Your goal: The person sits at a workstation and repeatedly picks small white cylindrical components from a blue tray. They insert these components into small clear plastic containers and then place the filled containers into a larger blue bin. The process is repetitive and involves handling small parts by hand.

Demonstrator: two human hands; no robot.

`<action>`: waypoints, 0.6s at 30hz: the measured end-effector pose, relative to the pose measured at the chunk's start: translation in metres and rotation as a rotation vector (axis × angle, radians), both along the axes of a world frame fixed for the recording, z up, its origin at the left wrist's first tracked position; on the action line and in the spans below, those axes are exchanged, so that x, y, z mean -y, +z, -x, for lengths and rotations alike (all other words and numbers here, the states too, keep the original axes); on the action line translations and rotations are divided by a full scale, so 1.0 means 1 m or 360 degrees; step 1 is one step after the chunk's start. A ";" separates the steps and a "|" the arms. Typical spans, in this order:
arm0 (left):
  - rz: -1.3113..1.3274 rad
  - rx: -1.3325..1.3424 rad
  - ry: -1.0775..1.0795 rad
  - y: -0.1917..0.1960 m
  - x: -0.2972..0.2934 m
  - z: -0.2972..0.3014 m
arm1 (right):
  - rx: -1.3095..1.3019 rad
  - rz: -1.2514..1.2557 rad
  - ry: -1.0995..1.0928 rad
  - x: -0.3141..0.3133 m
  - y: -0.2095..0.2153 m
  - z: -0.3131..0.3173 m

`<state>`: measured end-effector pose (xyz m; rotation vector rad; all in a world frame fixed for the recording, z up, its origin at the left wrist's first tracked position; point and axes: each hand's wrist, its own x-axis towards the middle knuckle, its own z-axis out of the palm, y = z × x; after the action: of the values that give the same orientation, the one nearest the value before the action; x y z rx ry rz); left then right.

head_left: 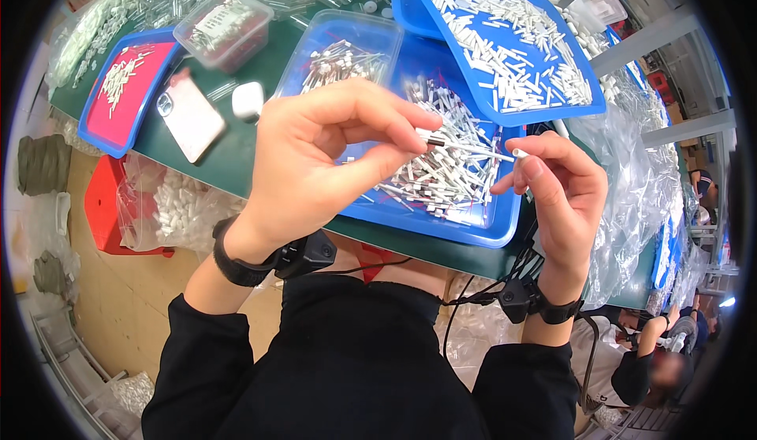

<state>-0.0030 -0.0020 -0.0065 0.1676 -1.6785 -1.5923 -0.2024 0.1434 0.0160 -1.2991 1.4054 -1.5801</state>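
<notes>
Left hand: the left hand [307, 160] sits mid-frame, thumb and forefinger closed tight on a small white stick with a metal cap [438, 140], other fingers curled loosely.
Right hand: the right hand [564, 195], right of centre, pinches a short white tube [520, 153] at its fingertips, the rest of the hand half open.
Where the pieces are: both held just above the near blue tray [473, 231], tips close together but apart.
Risk: I'd judge the grip is thin on both; a slip drops either piece back into the heap below, where it is lost among lookalikes. Off-line tips could jam or bend.
Near tray: heaped with capped white sticks [441, 172], lying every way.
Tilted tray: upper right, a blue tray [587, 105] leaning on the others, full of plain white tubes [512, 46]; it could slide.
Clear box: centre top, a clear box [303, 46] with more capped pieces.
Red-lined tray: upper left, a blue tray [98, 136] with a red floor and a few white pieces.
Lidded tub: a clear tub [225, 26] above it, contents unclear.
Table: phone [189, 113] and a white earbud case [247, 99] between trays.
</notes>
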 end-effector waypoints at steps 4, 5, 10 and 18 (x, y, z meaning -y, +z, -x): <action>0.0095 -0.0011 0.0065 -0.002 0.000 0.000 | 0.0044 -0.0062 0.0003 -0.001 0.001 -0.001; 0.0117 -0.0006 0.0078 -0.003 0.001 0.000 | 0.0024 -0.0097 -0.0003 -0.001 0.002 -0.002; 0.0268 0.0020 0.0102 -0.003 0.002 0.000 | 0.0079 -0.0165 -0.0001 -0.001 0.004 -0.003; 0.0925 0.0151 0.0283 -0.001 -0.002 0.003 | -0.0418 -0.0186 -0.0063 0.006 -0.001 -0.014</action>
<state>-0.0057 -0.0005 -0.0079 0.0909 -2.0643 -0.9307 -0.1888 0.1370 0.0151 -1.4554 1.6655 -1.3667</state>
